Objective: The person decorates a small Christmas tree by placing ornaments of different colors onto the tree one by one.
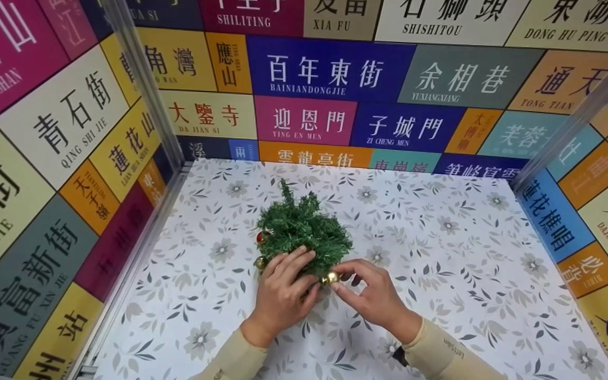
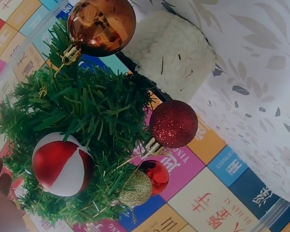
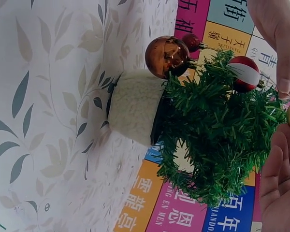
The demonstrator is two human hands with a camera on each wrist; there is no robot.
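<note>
A small green artificial Christmas tree [image 1: 304, 224] stands on the patterned table. My right hand [image 1: 375, 293] pinches a shiny gold bauble [image 1: 332, 277] between thumb and fingers at the tree's near side. My left hand [image 1: 285, 287] lies over the near branches, its thumb and a fingertip pinching the bauble's thin string [image 3: 289, 96] beside its cap. In the left wrist view, an orange-brown bauble [image 2: 104, 26], a red-and-white bauble [image 2: 63, 164], a glittery red bauble [image 2: 174, 124], a glittery gold bauble [image 2: 137, 188] and a shiny red bauble [image 2: 157, 176] hang on the tree.
The tree's base is wrapped in white fleecy cloth [image 3: 133, 106]. A white leaf-print cover [image 1: 193, 295] lies on the table. Panels with colourful street-name signs [image 1: 330, 68] enclose the back and both sides, joined by metal corner posts [image 1: 148, 79].
</note>
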